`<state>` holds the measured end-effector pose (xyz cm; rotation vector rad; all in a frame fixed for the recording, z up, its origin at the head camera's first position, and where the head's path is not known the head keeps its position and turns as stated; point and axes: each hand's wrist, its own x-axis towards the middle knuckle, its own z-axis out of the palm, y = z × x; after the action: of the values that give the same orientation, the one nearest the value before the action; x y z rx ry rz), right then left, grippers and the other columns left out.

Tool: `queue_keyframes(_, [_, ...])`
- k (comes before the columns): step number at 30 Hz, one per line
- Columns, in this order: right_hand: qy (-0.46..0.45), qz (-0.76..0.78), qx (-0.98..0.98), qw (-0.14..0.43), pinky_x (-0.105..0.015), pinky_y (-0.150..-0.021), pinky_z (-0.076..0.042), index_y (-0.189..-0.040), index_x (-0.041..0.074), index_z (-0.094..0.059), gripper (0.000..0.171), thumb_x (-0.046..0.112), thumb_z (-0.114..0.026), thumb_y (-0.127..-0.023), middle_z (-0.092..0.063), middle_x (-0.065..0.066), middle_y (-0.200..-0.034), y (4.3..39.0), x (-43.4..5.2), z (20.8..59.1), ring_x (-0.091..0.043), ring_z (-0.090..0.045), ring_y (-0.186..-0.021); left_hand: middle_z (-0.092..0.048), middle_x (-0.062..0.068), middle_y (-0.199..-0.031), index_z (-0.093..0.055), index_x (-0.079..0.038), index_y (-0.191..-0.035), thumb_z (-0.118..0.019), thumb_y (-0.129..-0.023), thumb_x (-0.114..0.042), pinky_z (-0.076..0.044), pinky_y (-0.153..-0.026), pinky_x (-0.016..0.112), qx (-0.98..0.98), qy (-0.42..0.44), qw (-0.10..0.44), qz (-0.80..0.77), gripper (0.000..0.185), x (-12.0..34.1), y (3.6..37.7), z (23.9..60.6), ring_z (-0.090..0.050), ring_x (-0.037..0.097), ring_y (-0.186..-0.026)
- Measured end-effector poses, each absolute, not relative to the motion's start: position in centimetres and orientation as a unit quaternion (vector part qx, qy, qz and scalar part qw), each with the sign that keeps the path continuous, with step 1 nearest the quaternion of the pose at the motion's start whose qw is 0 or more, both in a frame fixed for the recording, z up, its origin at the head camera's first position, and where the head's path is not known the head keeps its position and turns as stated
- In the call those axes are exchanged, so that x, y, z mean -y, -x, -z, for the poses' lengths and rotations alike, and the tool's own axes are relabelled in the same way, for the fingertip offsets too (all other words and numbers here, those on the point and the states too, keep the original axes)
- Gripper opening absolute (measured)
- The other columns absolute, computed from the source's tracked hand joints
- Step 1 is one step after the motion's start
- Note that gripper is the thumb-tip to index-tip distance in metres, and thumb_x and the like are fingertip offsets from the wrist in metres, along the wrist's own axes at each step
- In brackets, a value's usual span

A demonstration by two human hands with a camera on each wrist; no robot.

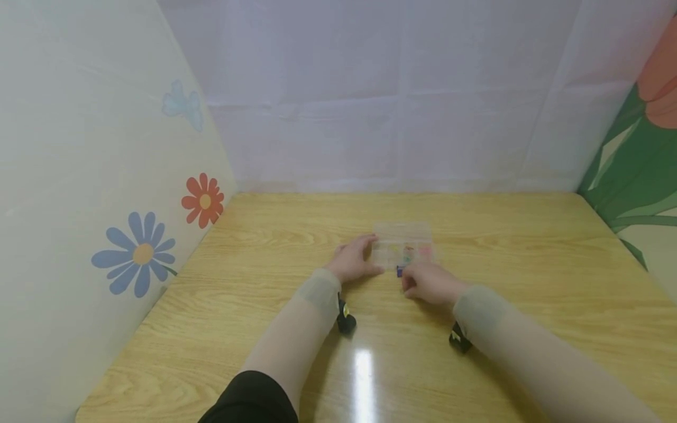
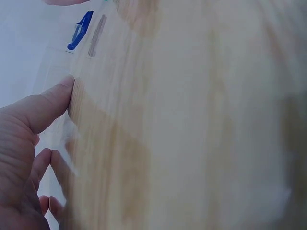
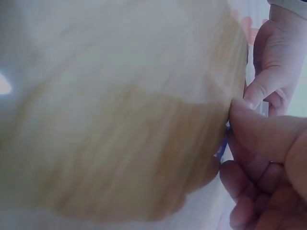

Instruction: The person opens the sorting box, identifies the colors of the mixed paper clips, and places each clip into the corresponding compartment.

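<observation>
A small clear plastic compartment box (image 1: 382, 257) lies on the table with its clear lid (image 1: 402, 229) raised at the back. My left hand (image 1: 353, 259) grips its left end, thumb (image 2: 60, 93) along the front edge and fingers round the side. A blue clip-like piece (image 2: 80, 31) shows at the box's front. Right beside that piece, my right hand (image 1: 431, 284) has its thumb (image 3: 247, 122) and fingers bent at the front edge. I cannot tell whether those fingertips hold anything. Yellow, green and pink (image 1: 425, 251) small items show in the box's compartments.
The box lies on a wood-grain table (image 1: 254, 329) with glossy reflections. A pale cloth (image 1: 402, 117) hangs behind it. A flower-printed panel (image 1: 106, 176) stands along the left and a leaf-printed one (image 1: 645, 170) along the right. Each wrist has a black camera (image 1: 346, 320) strapped to it.
</observation>
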<state>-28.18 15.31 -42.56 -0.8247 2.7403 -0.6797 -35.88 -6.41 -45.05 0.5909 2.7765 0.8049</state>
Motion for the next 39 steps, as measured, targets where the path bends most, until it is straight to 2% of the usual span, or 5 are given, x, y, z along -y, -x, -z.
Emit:
queue_keyframes(13, [0.250,0.258,-0.922,0.145,-0.031,-0.070,-0.045,-0.076,0.015,-0.061,0.014,0.011,-0.070,-0.085,-0.057,0.005,-0.074,28.2,-15.2,42.6,-0.012,-0.052,-0.071,-0.031,-0.006,-0.155,-0.036,-0.022,-0.149,-0.076,-0.078,-0.045,-0.009,-0.115,0.048,-0.938,-0.194,0.099,-0.271,0.084,6.4,35.5,44.6,-0.029,0.016,-0.141])
queue_keyframes(21, [0.246,0.302,-0.910,0.142,-0.032,-0.070,-0.045,-0.076,0.014,-0.062,0.012,0.012,-0.071,-0.084,-0.059,0.005,-0.073,28.3,-15.4,42.8,-0.013,-0.052,-0.070,-0.030,-0.007,-0.155,-0.035,-0.022,-0.149,-0.077,-0.078,-0.046,-0.009,-0.115,0.046,-0.936,-0.196,0.097,-0.274,0.085,6.4,35.4,44.5,-0.028,0.016,-0.141])
queue_keyframes(33, [0.212,0.327,-0.914,0.114,-0.037,-0.078,-0.045,-0.083,0.015,-0.067,0.006,0.011,-0.071,-0.084,-0.060,0.001,-0.085,29.0,-16.1,42.0,-0.018,-0.053,-0.082,-0.031,-0.005,-0.155,-0.036,-0.021,-0.148,-0.077,-0.078,-0.045,-0.009,-0.115,0.049,-0.935,-0.198,0.098,-0.277,0.085,6.4,35.4,44.4,-0.029,0.017,-0.141])
queue_keyframes(39, [0.173,0.333,-0.920,0.111,-0.039,-0.080,-0.047,-0.087,0.011,-0.065,0.005,0.014,-0.065,-0.090,-0.063,-0.006,-0.100,30.2,-16.5,40.8,-0.021,-0.056,-0.087,-0.030,-0.006,-0.155,-0.036,-0.021,-0.148,-0.076,-0.079,-0.045,-0.009,-0.115,0.048,-0.936,-0.197,0.100,-0.275,0.084,6.4,35.4,44.5,-0.029,0.017,-0.141])
